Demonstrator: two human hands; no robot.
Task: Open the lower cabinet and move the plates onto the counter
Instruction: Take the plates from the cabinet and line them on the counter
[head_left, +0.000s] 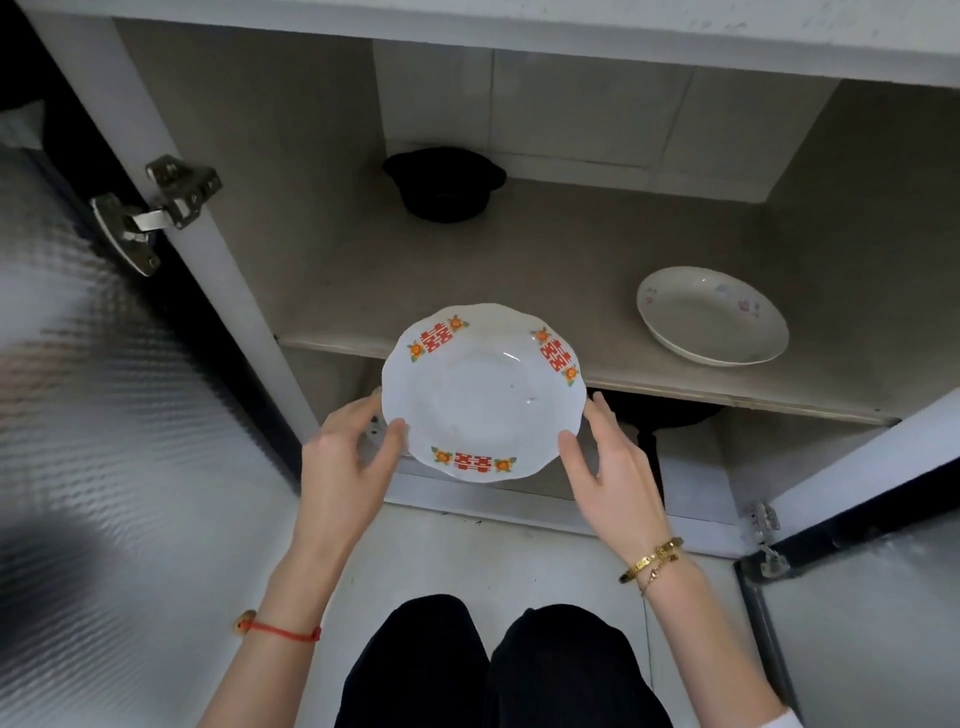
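left hand (347, 453): thumb on near-left rim, fingers spread beneath, gripping the white scalloped ceramic plate with red-and-orange motifs (483, 392) | right hand (608, 470): thumb on near-right rim, fingers under, same grip | plate: level, in front of the grey cabinet shelf (519, 291) | second white flowered plate (712, 316): on shelf, right | black pot (444, 183): shelf rear

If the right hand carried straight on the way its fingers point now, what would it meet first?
The right hand grips the red-patterned plate at its right edge, fingers aimed up and forward. Going on, it would probably meet the front edge of the cabinet shelf just ahead, left of the pale floral plate; depth is uncertain.
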